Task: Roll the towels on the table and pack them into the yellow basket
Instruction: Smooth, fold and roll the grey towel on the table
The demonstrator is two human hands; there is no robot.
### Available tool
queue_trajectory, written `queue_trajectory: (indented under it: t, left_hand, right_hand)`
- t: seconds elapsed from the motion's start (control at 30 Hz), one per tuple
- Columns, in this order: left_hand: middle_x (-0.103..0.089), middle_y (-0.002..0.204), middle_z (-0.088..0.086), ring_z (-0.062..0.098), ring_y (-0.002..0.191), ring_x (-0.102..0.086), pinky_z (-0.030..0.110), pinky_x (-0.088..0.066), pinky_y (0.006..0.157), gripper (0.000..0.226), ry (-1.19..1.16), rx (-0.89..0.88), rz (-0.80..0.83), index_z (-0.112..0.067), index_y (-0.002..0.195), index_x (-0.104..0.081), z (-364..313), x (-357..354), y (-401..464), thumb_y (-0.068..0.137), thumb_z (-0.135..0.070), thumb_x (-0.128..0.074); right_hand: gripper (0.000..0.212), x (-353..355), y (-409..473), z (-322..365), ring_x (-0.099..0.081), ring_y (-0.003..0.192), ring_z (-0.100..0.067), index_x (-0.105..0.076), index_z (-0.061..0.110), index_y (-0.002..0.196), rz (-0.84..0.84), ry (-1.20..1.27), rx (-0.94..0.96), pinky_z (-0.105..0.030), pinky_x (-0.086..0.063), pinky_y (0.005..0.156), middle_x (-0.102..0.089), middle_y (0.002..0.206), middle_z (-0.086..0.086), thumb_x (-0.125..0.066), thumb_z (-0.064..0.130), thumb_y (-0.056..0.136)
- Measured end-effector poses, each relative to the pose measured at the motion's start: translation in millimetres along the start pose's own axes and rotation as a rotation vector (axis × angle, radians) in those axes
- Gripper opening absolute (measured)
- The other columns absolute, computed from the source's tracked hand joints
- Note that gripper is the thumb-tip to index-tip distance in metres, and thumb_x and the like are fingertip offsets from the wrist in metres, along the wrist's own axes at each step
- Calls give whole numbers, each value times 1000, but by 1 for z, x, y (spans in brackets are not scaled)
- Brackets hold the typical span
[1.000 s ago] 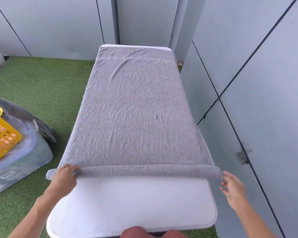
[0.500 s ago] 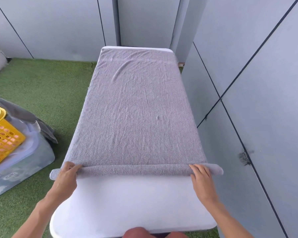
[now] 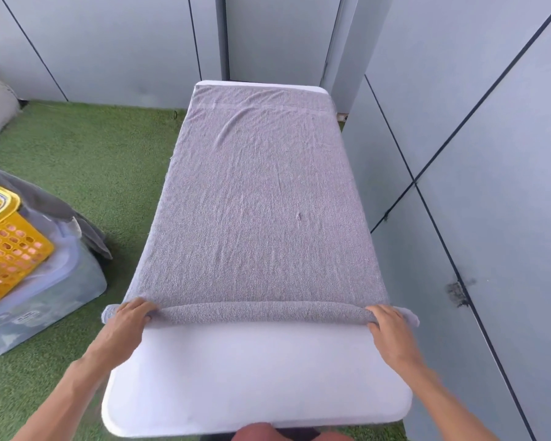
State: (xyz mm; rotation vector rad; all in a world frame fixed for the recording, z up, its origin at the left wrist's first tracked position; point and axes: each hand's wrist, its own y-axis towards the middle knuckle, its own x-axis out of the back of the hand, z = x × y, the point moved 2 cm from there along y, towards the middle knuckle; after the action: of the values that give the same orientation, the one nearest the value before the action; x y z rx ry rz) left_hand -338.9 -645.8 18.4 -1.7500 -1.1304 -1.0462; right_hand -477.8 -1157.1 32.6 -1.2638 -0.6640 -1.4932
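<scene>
Nubby grey towel (image 3: 261, 202), near edge rolled under both hands' grip.

A grey towel (image 3: 261, 202) lies flat along the white worktop (image 3: 255, 377), its near edge rolled into a thin tube across the width. The yellow basket (image 3: 4, 249), perforated, sits on the floor, left.

No legible text; label on clear bin (image 3: 42, 300) too blurred

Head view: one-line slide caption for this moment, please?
Both hands, left and right, grip the rolled near edge of a grey terry towel on a white table.
</scene>
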Motion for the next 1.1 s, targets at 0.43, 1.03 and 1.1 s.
queue_trajectory:
  t: [0.43, 1.03, 1.1]
  left_hand:
    - [-54, 108, 6, 31, 98, -53, 46, -52, 74, 37, 62, 11, -275, -7, 113, -61, -30, -19, -19, 79, 6, -64]
    - [-66, 94, -2, 21, 95, -63, 23, -42, 74, 22, -190, 212, 146, -20, 91, -66, -20, 7, 28, 80, -2, -61]
    - [-61, 91, -1, 23, 87, -61, 20, -40, 67, 36, -300, 191, 5, -29, 81, -61, -25, 13, 30, 76, 7, -63]
  right_hand:
    - [23, 4, -11, 9, -53, 97, -30, -72, 19, 87, -317, -178, -62, -40, -35, 85, -63, 97, -1, -78, 5, 70]
    - [26, 8, 7, 4, -59, 97, -24, -65, 10, 110, 4, 113, -108, -33, -42, 87, -67, 103, -5, -55, 8, 86]
    - [28, 15, 12, 10, -61, 86, -20, -61, 15, 110, -51, 337, -216, -28, -42, 75, -65, 101, -4, -58, 4, 84]
